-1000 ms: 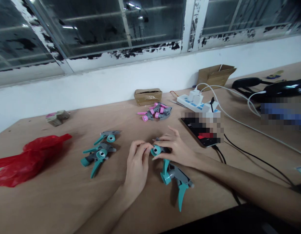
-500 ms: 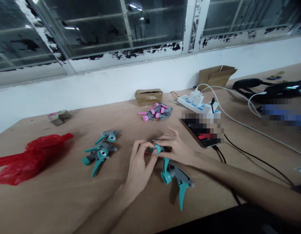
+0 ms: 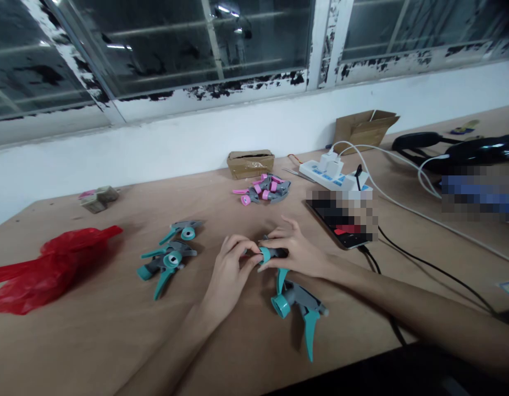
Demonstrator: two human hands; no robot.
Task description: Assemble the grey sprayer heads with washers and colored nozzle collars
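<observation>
Between my two hands is a grey and teal trigger sprayer head, its teal collar facing left. My right hand is closed around its grey body, thumb below and fingers above. At the collar's open end, my left hand pinches with thumb and fingertips; whether a small part sits in that pinch is hidden. Just below my right hand, another teal and grey sprayer head lies on the table. Several more teal sprayer heads lie to the left of my left hand.
Several pink and grey sprayer heads lie before a small cardboard box. A phone with a cable and a power strip are at the right. A red plastic bag and small blocks are at the left.
My left hand has shifted slightly left and down, its fingertips now at the collar's edge. The held sprayer head's collar has turned from facing the camera more towards the left.
</observation>
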